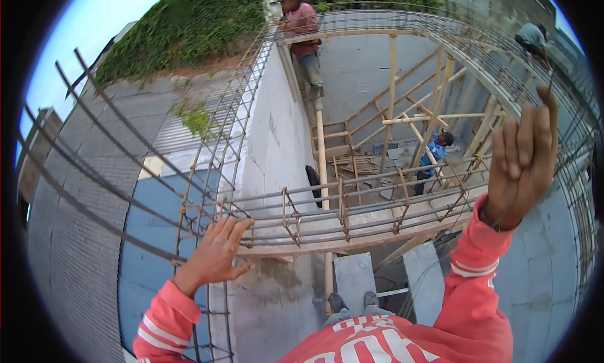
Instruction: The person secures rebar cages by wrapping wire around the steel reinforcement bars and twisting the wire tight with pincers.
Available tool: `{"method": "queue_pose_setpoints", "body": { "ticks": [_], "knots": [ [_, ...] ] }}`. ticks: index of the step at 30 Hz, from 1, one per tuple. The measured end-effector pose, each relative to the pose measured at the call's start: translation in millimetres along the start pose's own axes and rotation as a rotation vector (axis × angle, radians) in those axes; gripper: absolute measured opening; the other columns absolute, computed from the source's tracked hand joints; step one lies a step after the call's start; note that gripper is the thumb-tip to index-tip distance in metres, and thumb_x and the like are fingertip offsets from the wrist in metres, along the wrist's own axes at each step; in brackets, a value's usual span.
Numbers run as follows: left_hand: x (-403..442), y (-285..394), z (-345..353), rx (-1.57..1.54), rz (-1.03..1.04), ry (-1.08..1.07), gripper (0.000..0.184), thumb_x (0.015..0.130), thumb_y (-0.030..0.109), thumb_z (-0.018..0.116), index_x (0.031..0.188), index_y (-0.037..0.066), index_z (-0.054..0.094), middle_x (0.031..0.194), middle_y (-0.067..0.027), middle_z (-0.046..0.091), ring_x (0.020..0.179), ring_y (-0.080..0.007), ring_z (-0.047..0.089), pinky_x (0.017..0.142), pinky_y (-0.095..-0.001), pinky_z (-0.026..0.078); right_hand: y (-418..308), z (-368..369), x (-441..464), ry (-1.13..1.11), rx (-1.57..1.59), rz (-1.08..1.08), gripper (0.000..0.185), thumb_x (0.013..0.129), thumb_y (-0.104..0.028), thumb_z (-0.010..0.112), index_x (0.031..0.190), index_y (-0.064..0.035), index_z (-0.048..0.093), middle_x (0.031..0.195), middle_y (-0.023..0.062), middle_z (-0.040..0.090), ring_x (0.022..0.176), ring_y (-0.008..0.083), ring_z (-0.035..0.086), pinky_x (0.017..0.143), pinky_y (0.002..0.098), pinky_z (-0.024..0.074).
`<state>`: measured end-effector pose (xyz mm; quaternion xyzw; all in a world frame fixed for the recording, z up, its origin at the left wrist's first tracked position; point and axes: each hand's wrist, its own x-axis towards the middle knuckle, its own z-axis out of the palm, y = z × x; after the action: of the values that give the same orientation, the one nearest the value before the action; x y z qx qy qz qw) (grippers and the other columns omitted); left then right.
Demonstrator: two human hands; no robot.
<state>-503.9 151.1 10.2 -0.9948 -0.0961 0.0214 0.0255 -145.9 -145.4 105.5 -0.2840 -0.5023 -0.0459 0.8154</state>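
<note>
My left hand [220, 249] lies by the corner of a rebar cage [343, 212], its fingers spread over the bar ends and its thumb apart. I see nothing held in it. The cage is made of long steel bars with square stirrups and runs along a timber-edged beam form [377, 237] in front of me. My right hand [525, 155] is raised at the right, palm side towards me, with some fingers bent loosely and one digit pointing up. No object shows clearly in it. A thin dark line near its tip may be wire behind it.
Long bare bars [119, 202] jut out at the left. Another cage [242, 105] tops the white wall [270, 136]. One person [305, 29] stands on the far wall, another [434, 152] below among timber props [434, 105], a third [533, 39] at far right. My shoes [371, 300] are above a drop.
</note>
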Motion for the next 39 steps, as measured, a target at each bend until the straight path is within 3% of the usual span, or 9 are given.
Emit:
{"method": "queue_pose_setpoints", "body": {
  "ticks": [3, 5, 7, 11, 16, 19, 28, 32, 39],
  "knots": [
    [8, 6, -15, -0.121, -0.102, -0.095, 0.09, 0.076, 0.04, 0.082, 0.148, 0.008, 0.039, 0.137, -0.0225, 0.048, 0.129, -0.0447, 0.046, 0.107, -0.0535, 0.039, -6, -2, -37, -0.067, -0.258, 0.155, 0.036, 0.104, -0.022, 0.056, 0.13, 0.0034, 0.057, 0.066, -0.0054, 0.049, 0.045, 0.0023, 0.038, 0.041, 0.0182, 0.0284],
    [14, 19, -39, -0.182, -0.175, -0.163, 0.086, 0.078, 0.04, 0.081, 0.147, 0.007, 0.042, 0.139, -0.0222, 0.048, 0.13, -0.0452, 0.045, 0.107, -0.054, 0.038, -4, -3, -59, -0.341, -0.337, 0.435, 0.026, 0.102, -0.019, 0.061, 0.118, 0.0014, 0.066, 0.069, -0.0039, 0.054, 0.049, 0.0021, 0.043, 0.043, 0.0181, 0.0312],
    [31, 51, -77, 0.131, -0.127, -0.101, 0.074, 0.081, 0.033, 0.081, 0.143, 0.006, 0.051, 0.135, -0.0222, 0.052, 0.126, -0.0412, 0.052, 0.103, -0.0497, 0.043, 6, 14, -84, -0.393, -0.326, 0.586, 0.018, 0.1, -0.015, 0.065, 0.108, -0.0006, 0.071, 0.071, -0.0036, 0.055, 0.054, 0.0013, 0.043, 0.047, 0.0193, 0.0318],
    [81, 102, -118, -0.506, 0.12, 0.129, 0.046, 0.086, 0.027, 0.079, 0.122, 0.001, 0.067, 0.097, -0.014, 0.071, 0.088, -0.0286, 0.068, 0.081, -0.0361, 0.054, 25, 27, -129, -0.374, -0.26, 0.733, 0.017, 0.1, -0.013, 0.065, 0.11, -0.001, 0.07, 0.072, -0.0044, 0.055, 0.059, 0.0015, 0.041, 0.051, 0.0204, 0.0312],
    [95, 145, -72, -1.146, -0.021, 0.363, 0.027, 0.092, 0.02, 0.075, 0.106, -0.004, 0.073, 0.09, -0.0088, 0.072, 0.077, -0.0139, 0.066, 0.069, -0.0276, 0.053, 28, 32, -151, -0.159, -0.208, 0.735, 0.016, 0.099, -0.013, 0.065, 0.107, -0.0006, 0.072, 0.074, -0.006, 0.055, 0.062, 0.0021, 0.039, 0.054, 0.0215, 0.0284],
    [88, 166, -20, -1.471, -0.168, 0.668, 0.024, 0.094, 0.018, 0.074, 0.102, -0.005, 0.073, 0.084, -0.0055, 0.071, 0.073, -0.0083, 0.063, 0.065, -0.0249, 0.052, 30, 33, -168, -0.285, -0.242, 0.792, 0.017, 0.099, -0.015, 0.065, 0.107, -0.0009, 0.071, 0.073, -0.0053, 0.053, 0.061, 0.0031, 0.038, 0.054, 0.0225, 0.0291],
    [23, 186, 113, -1.81, -0.773, 1.061, 0.027, 0.096, 0.019, 0.071, 0.111, -0.004, 0.07, 0.097, -0.0125, 0.072, 0.081, -0.0153, 0.067, 0.068, -0.0275, 0.053, 52, 65, -234, -0.593, -0.18, 0.994, 0.014, 0.097, -0.01, 0.067, 0.106, -0.001, 0.071, 0.063, -0.007, 0.038, 0.058, 0.0036, 0.03, 0.052, 0.0261, 0.0232],
    [-21, 192, 138, -1.884, -0.859, 1.172, 0.029, 0.097, 0.02, 0.069, 0.115, -0.003, 0.069, 0.103, -0.0128, 0.071, 0.087, -0.0154, 0.067, 0.07, -0.0286, 0.054, 71, 86, -259, -0.679, -0.23, 0.969, 0.013, 0.097, -0.009, 0.066, 0.106, -0.0012, 0.072, 0.062, -0.0067, 0.038, 0.056, 0.0049, 0.03, 0.051, 0.0277, 0.0235],
    [-72, 186, 141, -1.255, -1.264, 1.285, 0.036, 0.095, 0.019, 0.07, 0.124, -0.002, 0.066, 0.105, -0.0089, 0.071, 0.088, -0.0165, 0.069, 0.075, -0.0295, 0.055, 115, 121, -269, -0.752, -0.384, 0.75, 0.015, 0.094, -0.009, 0.067, 0.107, -0.0025, 0.071, 0.058, 0.002, 0.038, 0.053, 0.0099, 0.035, 0.05, 0.0312, 0.0284]
  ]
}}
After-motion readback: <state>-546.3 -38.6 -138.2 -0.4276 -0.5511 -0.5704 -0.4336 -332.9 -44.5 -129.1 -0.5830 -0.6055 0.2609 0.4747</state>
